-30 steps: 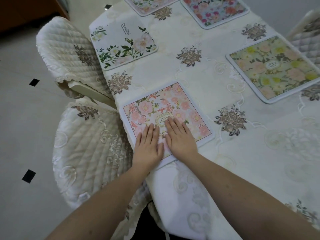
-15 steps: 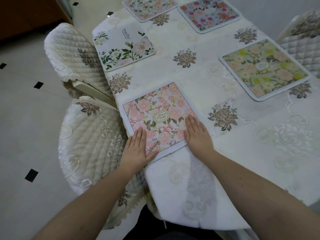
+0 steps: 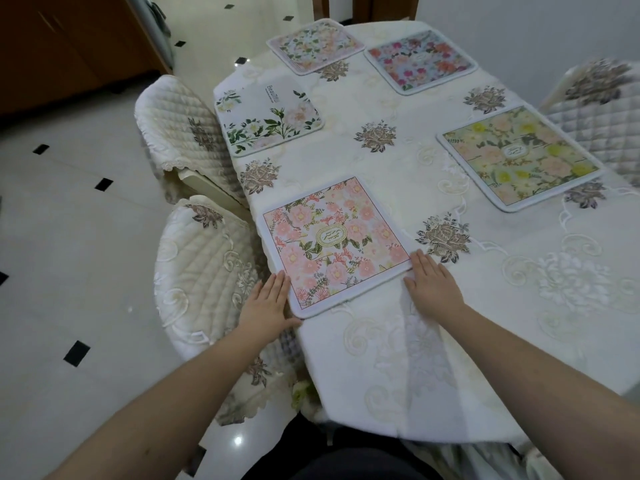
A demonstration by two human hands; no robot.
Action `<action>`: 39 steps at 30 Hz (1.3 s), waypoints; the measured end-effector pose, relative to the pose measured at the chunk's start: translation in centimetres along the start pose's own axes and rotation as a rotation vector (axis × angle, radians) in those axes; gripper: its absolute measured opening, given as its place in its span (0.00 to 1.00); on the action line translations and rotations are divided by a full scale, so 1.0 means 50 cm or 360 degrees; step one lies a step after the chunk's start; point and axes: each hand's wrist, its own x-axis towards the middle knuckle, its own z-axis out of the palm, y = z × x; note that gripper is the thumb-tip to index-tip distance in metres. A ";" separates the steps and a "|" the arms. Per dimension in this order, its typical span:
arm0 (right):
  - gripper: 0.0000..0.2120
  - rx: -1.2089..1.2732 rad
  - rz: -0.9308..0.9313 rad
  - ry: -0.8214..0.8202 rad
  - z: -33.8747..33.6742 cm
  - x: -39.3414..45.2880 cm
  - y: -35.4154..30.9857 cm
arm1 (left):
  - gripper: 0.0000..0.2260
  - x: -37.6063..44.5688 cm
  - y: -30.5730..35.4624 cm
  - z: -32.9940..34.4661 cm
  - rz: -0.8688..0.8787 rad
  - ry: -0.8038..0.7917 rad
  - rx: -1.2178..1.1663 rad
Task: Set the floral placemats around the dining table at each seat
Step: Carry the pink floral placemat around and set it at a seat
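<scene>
A pink floral placemat (image 3: 332, 239) lies flat near the table's left front corner. My left hand (image 3: 268, 301) lies flat with straight fingers against the mat's near left corner, at the table edge. My right hand (image 3: 431, 284) rests flat on the tablecloth, fingertips touching the mat's near right corner. Further placemats lie on the table: a white one with green leaves (image 3: 268, 117) at the left, a yellow-green one (image 3: 519, 155) at the right, a pale one (image 3: 315, 45) and a blue-red one (image 3: 420, 60) at the far end.
The table (image 3: 398, 188) wears a cream embroidered cloth that hangs over its near edge. Two quilted chairs (image 3: 204, 271) (image 3: 183, 129) stand tucked at the left side, another chair (image 3: 602, 102) at the right. White tiled floor (image 3: 69, 237) spreads to the left.
Both hands slid apart from the middle of the pink mat outward to its near corners. The view pulled back, showing more of the table.
</scene>
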 end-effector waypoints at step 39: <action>0.25 0.0197 0.0121 0.0180 -0.114 -0.483 -0.428 | 0.26 -0.442 -0.197 -0.119 0.0368 0.0644 -0.0515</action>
